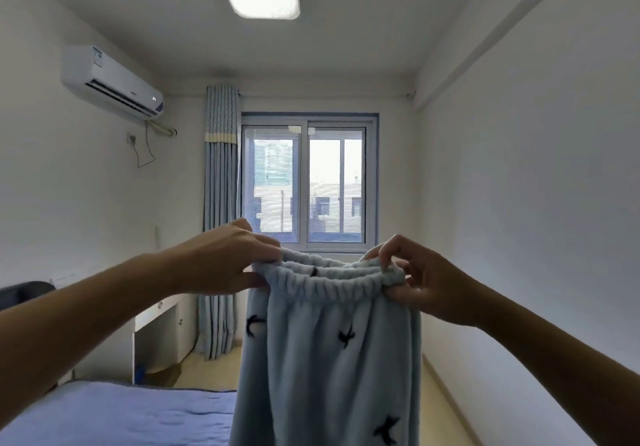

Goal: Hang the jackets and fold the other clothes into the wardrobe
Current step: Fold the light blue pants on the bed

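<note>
A pair of light blue fleece trousers (329, 352) with small dark bird shapes hangs in the air in front of me, its elastic waistband on top. My left hand (221, 258) pinches the waistband's left end. My right hand (420, 283) pinches the right end, fingers curled over the band. The legs drop straight down out of the frame's bottom edge. No wardrobe or jacket is in view.
A bed with a blue cover (114, 414) lies at the lower left. A white desk (162, 331) stands against the left wall, with a blue curtain (220, 224) beside the window (308, 182). A bare white wall runs along the right.
</note>
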A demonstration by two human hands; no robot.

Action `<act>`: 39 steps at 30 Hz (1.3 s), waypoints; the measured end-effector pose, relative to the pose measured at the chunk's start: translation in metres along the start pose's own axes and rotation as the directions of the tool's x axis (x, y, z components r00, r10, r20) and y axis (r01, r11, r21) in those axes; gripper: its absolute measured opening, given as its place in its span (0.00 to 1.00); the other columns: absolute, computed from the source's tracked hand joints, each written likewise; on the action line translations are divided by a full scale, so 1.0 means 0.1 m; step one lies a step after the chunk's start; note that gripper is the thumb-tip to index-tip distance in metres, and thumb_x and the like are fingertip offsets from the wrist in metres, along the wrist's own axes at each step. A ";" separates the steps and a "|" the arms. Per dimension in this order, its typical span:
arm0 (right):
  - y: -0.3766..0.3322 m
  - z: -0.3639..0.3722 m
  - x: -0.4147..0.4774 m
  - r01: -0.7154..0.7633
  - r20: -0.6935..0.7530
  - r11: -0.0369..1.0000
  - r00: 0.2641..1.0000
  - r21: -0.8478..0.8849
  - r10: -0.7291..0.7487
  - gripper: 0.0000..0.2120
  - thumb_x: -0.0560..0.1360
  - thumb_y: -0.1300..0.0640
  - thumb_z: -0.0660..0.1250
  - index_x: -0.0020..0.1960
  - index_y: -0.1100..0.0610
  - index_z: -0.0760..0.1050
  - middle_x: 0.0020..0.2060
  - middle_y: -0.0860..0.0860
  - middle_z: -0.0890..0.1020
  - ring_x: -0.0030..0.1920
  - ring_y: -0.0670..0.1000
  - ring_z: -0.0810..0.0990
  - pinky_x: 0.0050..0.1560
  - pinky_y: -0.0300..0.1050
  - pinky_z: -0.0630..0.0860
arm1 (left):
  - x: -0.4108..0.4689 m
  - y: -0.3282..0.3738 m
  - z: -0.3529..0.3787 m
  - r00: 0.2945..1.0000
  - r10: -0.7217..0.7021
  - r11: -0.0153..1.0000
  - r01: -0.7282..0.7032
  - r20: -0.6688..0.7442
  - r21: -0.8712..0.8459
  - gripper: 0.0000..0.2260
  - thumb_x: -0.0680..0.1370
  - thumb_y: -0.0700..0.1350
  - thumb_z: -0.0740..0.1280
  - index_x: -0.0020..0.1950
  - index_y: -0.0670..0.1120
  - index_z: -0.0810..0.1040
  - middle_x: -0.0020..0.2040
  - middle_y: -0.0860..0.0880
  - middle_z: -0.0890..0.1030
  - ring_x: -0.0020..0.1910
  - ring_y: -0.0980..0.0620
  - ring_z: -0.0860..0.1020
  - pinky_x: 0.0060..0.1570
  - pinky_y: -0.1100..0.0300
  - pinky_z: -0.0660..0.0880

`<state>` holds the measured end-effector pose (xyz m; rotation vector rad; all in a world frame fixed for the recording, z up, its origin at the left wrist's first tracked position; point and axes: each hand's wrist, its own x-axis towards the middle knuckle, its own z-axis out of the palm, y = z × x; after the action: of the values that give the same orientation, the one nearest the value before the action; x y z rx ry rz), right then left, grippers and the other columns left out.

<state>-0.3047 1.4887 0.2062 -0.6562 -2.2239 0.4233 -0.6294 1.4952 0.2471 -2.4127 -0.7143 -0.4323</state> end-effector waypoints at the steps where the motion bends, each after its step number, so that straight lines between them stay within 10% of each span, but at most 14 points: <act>1: -0.04 0.01 0.00 0.012 0.041 0.997 0.999 -0.077 -0.008 0.13 0.73 0.60 0.68 0.50 0.43 0.71 0.51 0.44 0.78 0.52 0.51 0.79 0.51 0.47 0.81 | -0.03 -0.02 0.00 1.000 0.000 1.000 0.000 0.003 -0.010 0.13 0.76 0.66 0.53 0.47 0.60 0.71 0.40 0.65 0.74 0.36 0.65 0.73 0.49 0.68 0.67; 12: -0.16 0.11 0.05 0.264 0.495 0.759 0.864 -0.596 0.088 0.06 0.74 0.55 0.66 0.46 0.45 0.71 0.44 0.42 0.70 0.43 0.44 0.72 0.42 0.37 0.75 | -0.31 0.10 -0.01 0.977 0.058 0.996 -0.071 0.204 0.054 0.08 0.78 0.56 0.65 0.56 0.60 0.71 0.57 0.61 0.74 0.47 0.62 0.77 0.59 0.64 0.64; 23: -0.06 0.24 0.11 0.452 0.511 0.606 0.855 -0.654 -0.087 0.09 0.75 0.48 0.62 0.55 0.47 0.73 0.51 0.44 0.68 0.45 0.46 0.74 0.45 0.38 0.77 | -0.44 0.46 0.13 0.800 0.087 0.994 -0.113 0.594 0.006 0.10 0.80 0.57 0.58 0.60 0.59 0.67 0.55 0.54 0.76 0.53 0.52 0.77 0.59 0.52 0.71; 29: 0.02 0.24 0.02 0.424 0.510 0.640 0.858 -0.640 -0.059 0.07 0.74 0.48 0.62 0.51 0.46 0.73 0.49 0.42 0.67 0.44 0.45 0.73 0.43 0.36 0.75 | -0.55 0.41 0.38 0.903 0.094 0.983 -0.019 0.419 -0.181 0.05 0.74 0.54 0.64 0.46 0.54 0.72 0.43 0.56 0.78 0.42 0.57 0.76 0.48 0.58 0.74; 34: 0.16 0.00 -0.23 0.234 0.373 0.710 0.927 -0.664 0.042 0.07 0.75 0.46 0.63 0.50 0.47 0.76 0.48 0.39 0.69 0.45 0.45 0.73 0.43 0.35 0.75 | -0.76 -0.03 0.33 0.967 -0.180 0.935 0.111 -0.181 -0.337 0.13 0.73 0.66 0.63 0.44 0.57 0.76 0.35 0.68 0.73 0.34 0.71 0.75 0.36 0.80 0.69; 39: 0.11 0.07 -0.18 0.170 0.382 0.799 0.921 -0.577 0.080 0.02 0.74 0.48 0.66 0.44 0.45 0.74 0.46 0.42 0.71 0.45 0.47 0.74 0.42 0.37 0.75 | -0.67 -0.13 0.49 1.000 -0.021 0.997 0.021 0.004 -0.071 0.10 0.77 0.67 0.55 0.46 0.63 0.70 0.38 0.66 0.73 0.33 0.67 0.70 0.48 0.70 0.68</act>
<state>-0.2959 1.4872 0.1861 -0.9009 -2.7790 -0.2362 -0.6841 1.5080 0.1848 -2.4750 -0.7382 -0.4699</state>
